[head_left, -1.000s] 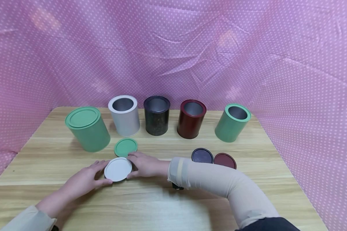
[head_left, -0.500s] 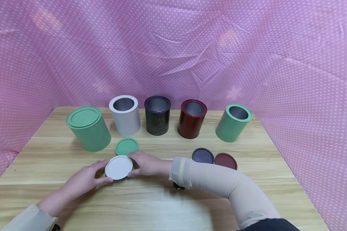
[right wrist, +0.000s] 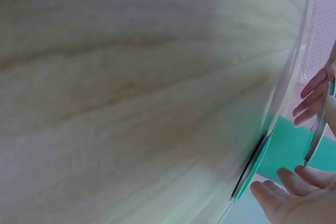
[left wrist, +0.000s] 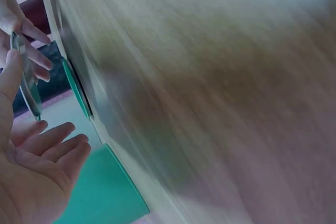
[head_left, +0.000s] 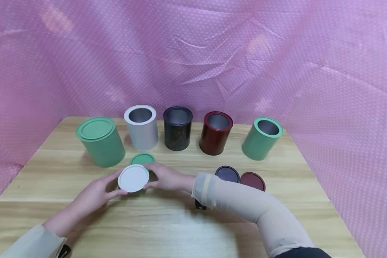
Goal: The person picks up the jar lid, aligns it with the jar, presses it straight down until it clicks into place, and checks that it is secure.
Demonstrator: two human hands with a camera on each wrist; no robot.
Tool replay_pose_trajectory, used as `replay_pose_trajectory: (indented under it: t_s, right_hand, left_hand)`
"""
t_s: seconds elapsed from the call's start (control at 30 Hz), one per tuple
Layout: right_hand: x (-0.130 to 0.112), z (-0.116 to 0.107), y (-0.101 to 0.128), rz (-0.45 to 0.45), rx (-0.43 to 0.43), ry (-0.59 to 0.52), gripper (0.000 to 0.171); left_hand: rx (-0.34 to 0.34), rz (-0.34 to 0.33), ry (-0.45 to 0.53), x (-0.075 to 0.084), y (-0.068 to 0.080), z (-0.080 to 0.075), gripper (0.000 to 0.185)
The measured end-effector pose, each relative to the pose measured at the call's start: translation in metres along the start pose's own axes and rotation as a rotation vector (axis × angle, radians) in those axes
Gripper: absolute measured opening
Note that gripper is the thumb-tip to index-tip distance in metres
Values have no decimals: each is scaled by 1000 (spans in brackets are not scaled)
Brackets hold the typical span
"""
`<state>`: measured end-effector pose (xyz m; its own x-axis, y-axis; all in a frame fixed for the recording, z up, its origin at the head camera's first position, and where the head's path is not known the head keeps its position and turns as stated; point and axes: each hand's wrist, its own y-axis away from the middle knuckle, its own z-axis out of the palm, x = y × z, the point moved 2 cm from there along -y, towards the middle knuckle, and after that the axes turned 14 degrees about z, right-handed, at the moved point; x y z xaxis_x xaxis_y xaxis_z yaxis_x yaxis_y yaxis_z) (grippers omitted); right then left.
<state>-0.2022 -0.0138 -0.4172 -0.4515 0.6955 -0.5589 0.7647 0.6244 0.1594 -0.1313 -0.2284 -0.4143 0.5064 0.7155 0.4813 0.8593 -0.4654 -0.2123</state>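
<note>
Both hands hold a round white lid (head_left: pixel 133 178) by its rim, one at each side. My left hand (head_left: pixel 96 190) grips its left edge between thumb and fingers, and my right hand (head_left: pixel 167 177) does the same on the right. In the left wrist view the lid (left wrist: pixel 30 85) is seen edge-on, raised off the wooden surface. Just behind it lies a green lid (head_left: pixel 142 157), partly covered by the white lid and right fingers. An open white can (head_left: pixel 145 137) stands farther back, its grey inside showing.
A large green can (head_left: pixel 104 150) with its lid on stands left. Open black (head_left: pixel 177 136), dark red (head_left: pixel 214 139) and small green cans (head_left: pixel 258 145) line the back. A dark purple lid (head_left: pixel 227 173) and a dark red lid (head_left: pixel 253 180) lie behind the right sleeve. Pink dotted cloth (head_left: pixel 193 53) surrounds the table.
The white lid has been raised off the table by both hands and moved slightly toward the back, now overlapping the green lid in the head view. The cans have not moved.
</note>
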Motion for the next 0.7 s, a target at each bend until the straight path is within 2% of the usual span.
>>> replay_pose_trajectory:
  t_s: [0.2, 0.3, 0.7]
  right_hand:
    - [2, -11, 0, -4, 36, -23, 70]
    - [1, -16, 0, -14, 51, -42, 72]
    - [1, -33, 2, 33, 97, -187, 73]
  left_hand:
    - [24, -4, 3, 2, -9, -5, 81]
    - [35, -29, 35, 1, -10, -7, 82]
    - [88, -58, 119, 3, -19, -17, 80]
